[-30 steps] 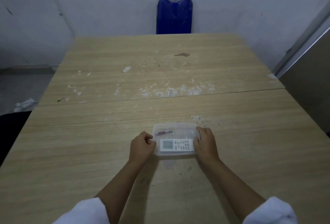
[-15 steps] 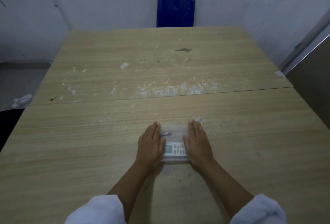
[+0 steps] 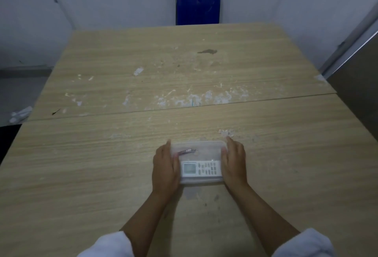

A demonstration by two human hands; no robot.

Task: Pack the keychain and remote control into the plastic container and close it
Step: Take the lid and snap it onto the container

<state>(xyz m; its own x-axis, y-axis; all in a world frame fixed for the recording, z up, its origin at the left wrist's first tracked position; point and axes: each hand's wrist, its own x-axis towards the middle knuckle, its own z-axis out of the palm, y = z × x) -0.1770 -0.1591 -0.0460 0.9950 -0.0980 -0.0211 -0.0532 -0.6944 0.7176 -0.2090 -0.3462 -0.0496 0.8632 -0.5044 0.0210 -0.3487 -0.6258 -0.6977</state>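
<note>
Pressing the lid down is the step I judge I am on, with my left hand [image 3: 164, 167] laid flat and open over the left end of the plastic container [image 3: 199, 150] and my right hand [image 3: 234, 161] laid flat and open over the right end; neither hand grips anything, both palms simply bear down. The container sits on the counter [image 3: 81, 175] near its front edge, directly ahead of me. Through the clear plastic I see the remote control [image 3: 201, 168] lying lengthwise along the near side, screen toward my left, and the keychain [image 3: 187, 151] in the far left part, just beyond it. To do this well I should push evenly at both ends, then run my fingers along the long edges until the rim seats all round, keeping the box from sliding on the smooth wood. Whether the lid has already snapped home I cannot tell: both short ends are under my palms, and the dim light and cloudy plastic blur the rim. The keychain's shape is hard to make out, and its left tip is hidden by my left hand.
</note>
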